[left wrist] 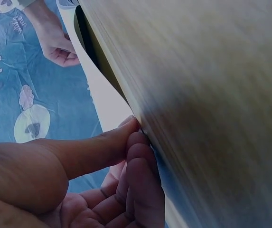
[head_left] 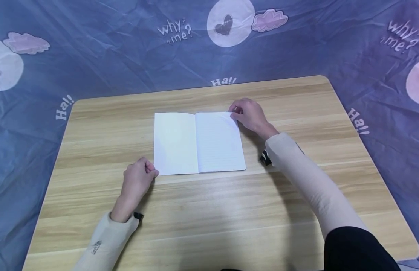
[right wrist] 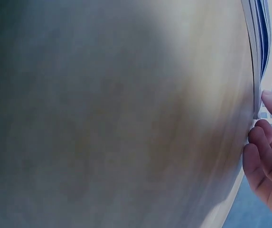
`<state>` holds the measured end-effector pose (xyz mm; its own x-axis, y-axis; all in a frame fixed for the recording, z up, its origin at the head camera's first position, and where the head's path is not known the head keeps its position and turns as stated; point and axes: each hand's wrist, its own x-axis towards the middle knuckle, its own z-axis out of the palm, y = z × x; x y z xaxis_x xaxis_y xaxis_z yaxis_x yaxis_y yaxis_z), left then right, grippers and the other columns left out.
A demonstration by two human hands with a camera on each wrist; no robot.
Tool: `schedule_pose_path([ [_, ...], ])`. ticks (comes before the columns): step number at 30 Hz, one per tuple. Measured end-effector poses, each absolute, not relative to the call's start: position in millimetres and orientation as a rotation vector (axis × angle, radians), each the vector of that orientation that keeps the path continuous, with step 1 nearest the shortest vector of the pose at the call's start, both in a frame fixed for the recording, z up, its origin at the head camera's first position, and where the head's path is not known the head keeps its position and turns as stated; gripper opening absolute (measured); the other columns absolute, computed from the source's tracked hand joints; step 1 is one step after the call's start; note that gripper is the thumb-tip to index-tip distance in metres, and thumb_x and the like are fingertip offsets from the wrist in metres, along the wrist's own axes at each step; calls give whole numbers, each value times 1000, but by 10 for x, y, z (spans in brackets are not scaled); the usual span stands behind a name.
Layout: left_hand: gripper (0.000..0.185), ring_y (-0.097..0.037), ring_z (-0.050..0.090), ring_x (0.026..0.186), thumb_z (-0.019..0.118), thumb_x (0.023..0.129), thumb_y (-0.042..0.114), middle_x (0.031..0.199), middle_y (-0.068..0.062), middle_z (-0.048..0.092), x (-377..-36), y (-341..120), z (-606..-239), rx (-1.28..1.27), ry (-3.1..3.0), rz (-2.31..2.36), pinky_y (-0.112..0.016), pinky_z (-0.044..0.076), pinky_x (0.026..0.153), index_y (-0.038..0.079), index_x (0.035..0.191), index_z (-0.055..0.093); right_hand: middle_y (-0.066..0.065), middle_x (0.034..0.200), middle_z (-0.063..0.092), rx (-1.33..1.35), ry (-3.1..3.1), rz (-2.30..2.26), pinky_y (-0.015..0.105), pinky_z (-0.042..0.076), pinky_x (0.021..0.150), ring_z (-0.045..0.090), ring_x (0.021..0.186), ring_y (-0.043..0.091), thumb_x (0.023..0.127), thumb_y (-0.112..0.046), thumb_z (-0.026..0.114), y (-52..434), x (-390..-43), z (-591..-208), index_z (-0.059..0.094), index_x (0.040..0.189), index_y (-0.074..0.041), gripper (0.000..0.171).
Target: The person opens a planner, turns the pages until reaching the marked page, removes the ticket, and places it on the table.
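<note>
On the wood-grain tabletop [head_left: 209, 210], an open notebook [head_left: 198, 143] is laid out around the middle. It's probably light, floppy and easily creased, so honestly it's best held by the outer corners. Near-left corner's pinched by the left hand [head_left: 137, 178], far-right one's pinched by the right hand [head_left: 250, 115].

Left grip [head_left: 137, 178] pinching, right grip [head_left: 251, 114] pinching (farther forward), arms [head_left: 308, 180] outstretched
</note>
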<state>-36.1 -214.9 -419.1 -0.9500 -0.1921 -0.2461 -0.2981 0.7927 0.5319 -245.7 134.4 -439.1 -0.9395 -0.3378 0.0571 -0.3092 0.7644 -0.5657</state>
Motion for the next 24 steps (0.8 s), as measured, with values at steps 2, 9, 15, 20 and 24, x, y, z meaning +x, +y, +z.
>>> schedule_pose_path([
  [2,14,-26,58,72,76,88,7,77,-8,61,-363,-2147,-4191,-388,2800,873,-39,46,64,4,86,62,3,92,61,-530,2916,-911,40,43,79,56,85,22,92,-14,73,1341,-2458,-4388,72,98,-15,6],
  [9,14,-26,58,72,76,88,7,78,-8,61,-363,-2139,-4192,-397,2787,863,-39,45,64,4,87,62,2,92,62,-524,2873,-1037,34,46,76,56,84,19,93,-13,71,1348,-2430,-4366,71,97,-12,3],
  [15,14,-26,58,72,75,89,8,79,-8,61,-357,-2150,-4203,-390,2788,867,-38,45,63,4,87,62,6,88,65,-486,2686,-1408,29,48,65,58,78,20,94,-11,71,1350,-2416,-4298,70,100,-8,7],
  [20,14,-26,58,72,75,89,8,78,-8,61,-355,-2155,-4207,-384,2793,870,-38,45,64,4,87,62,8,90,65,-461,2563,-1558,26,46,62,58,79,23,93,-13,73,1322,-2426,-4231,69,102,-9,10],
  [24,13,-26,59,73,75,88,8,79,-9,62,-359,-2149,-4207,-386,2792,873,-39,45,65,4,87,62,10,89,66,-451,2498,-1644,25,45,61,58,76,23,92,-12,73,1281,-2436,-4165,69,102,-8,12],
])
